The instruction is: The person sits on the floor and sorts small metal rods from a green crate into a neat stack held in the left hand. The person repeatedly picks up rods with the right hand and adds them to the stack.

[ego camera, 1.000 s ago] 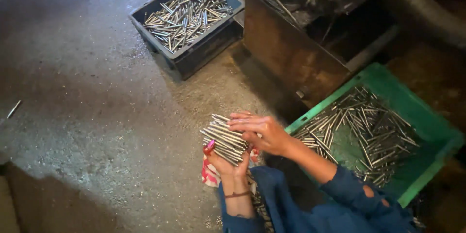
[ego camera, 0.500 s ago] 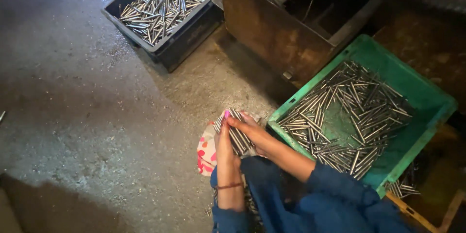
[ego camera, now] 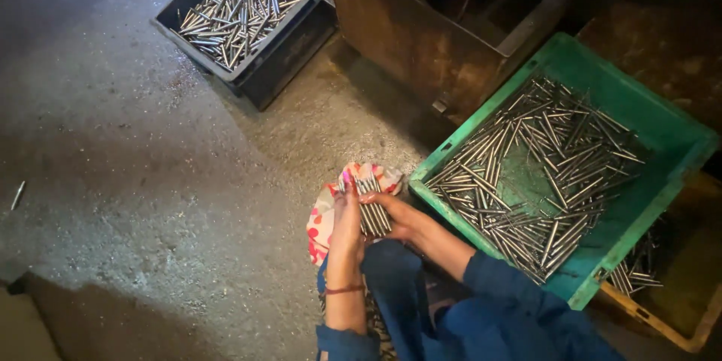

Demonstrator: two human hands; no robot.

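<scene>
My left hand (ego camera: 347, 218) and my right hand (ego camera: 397, 215) are both closed around one bundle of thin metal rods (ego camera: 371, 207), held low in front of my lap. The rods stand roughly upright between the palms. Under the bundle lies a white cloth with red hearts (ego camera: 325, 219). Both arms wear blue sleeves, and a red thread circles my left wrist. A green plastic crate (ego camera: 681, 152), right of my hands, holds several loose metal rods (ego camera: 538, 173).
A dark crate (ego camera: 274, 68) full of similar rods sits on the concrete floor at the upper left. A rusty brown metal box (ego camera: 406, 37) stands behind the green crate. A yellow-edged tray (ego camera: 662, 323) with rods peeks out at the lower right. One stray rod (ego camera: 17, 195) lies far left.
The bundle, earlier fanned out across my left palm with the right hand on top, is now gathered upright between both hands. The view has shifted, bringing the green crate more into frame.
</scene>
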